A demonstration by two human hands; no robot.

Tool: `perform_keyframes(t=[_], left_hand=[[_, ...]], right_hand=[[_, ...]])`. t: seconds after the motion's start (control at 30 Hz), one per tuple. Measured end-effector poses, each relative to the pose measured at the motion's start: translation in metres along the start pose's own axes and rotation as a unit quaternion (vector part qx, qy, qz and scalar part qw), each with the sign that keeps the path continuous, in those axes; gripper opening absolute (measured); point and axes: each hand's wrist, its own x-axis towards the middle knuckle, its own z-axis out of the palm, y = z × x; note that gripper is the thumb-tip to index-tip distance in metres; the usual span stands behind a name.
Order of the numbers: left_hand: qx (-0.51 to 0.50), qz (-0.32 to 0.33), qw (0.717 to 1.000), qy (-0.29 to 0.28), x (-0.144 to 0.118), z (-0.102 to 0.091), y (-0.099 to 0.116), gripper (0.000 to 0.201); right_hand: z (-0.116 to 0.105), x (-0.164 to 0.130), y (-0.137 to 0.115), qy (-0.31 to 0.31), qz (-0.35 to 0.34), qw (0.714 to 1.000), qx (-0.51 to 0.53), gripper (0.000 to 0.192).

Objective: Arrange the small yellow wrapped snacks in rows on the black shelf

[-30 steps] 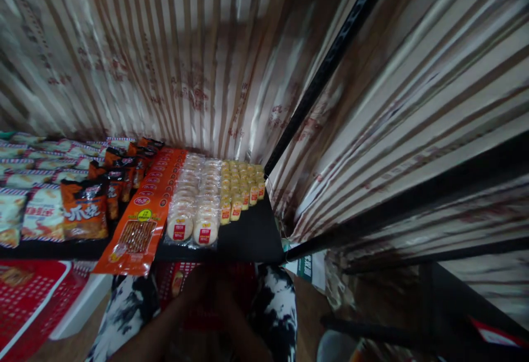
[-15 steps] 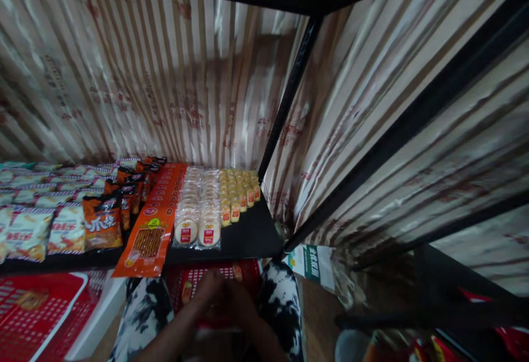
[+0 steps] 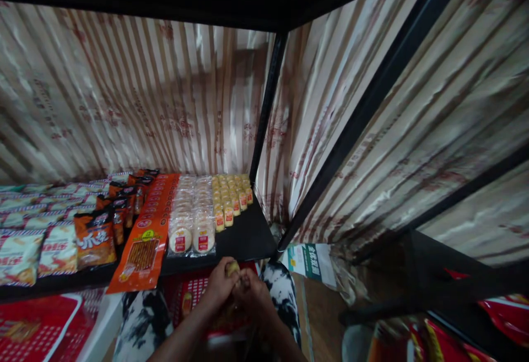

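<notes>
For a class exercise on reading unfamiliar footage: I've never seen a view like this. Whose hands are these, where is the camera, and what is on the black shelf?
The camera sits on a person's head, looking forward and down, so the two bare hands at the bottom are their own. The left hand and right hand meet over a red basket, pinching a small yellow snack piece. On the black shelf lie rows of snacks: orange packets, round cakes, small yellow packs and chip bags. Striped cloth hangs behind.
</notes>
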Motion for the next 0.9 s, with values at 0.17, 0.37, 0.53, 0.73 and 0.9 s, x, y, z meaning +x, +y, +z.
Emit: perform_keyframes(t=[0.17,0.37,0.53,0.73,0.9], left_hand=[[-0.062,0.025,0.997,0.025,0.008,0.002,0.020,0.027],[-0.055,0.050,0.995,0.059,0.025,-0.002,0.031,0.028],[-0.129,0.000,0.989,0.071,0.028,-0.002,0.040,0.025],[-0.303,-0.068,0.949,0.048,0.019,-0.001,0.046,0.037],[-0.276,-0.038,0.960,0.037,0.017,0.004,0.041,0.030]], right_hand=[[-0.029,0.017,-0.017,0.023,0.034,0.996,0.084,0.025],[-0.036,0.028,-0.021,0.024,0.032,0.991,0.129,0.033],[-0.032,0.031,-0.009,0.077,0.025,0.989,0.125,0.043],[-0.028,0.039,0.000,0.166,0.089,0.958,0.216,0.054],[-0.025,0.049,-0.007,0.135,0.160,0.893,0.398,0.054]])
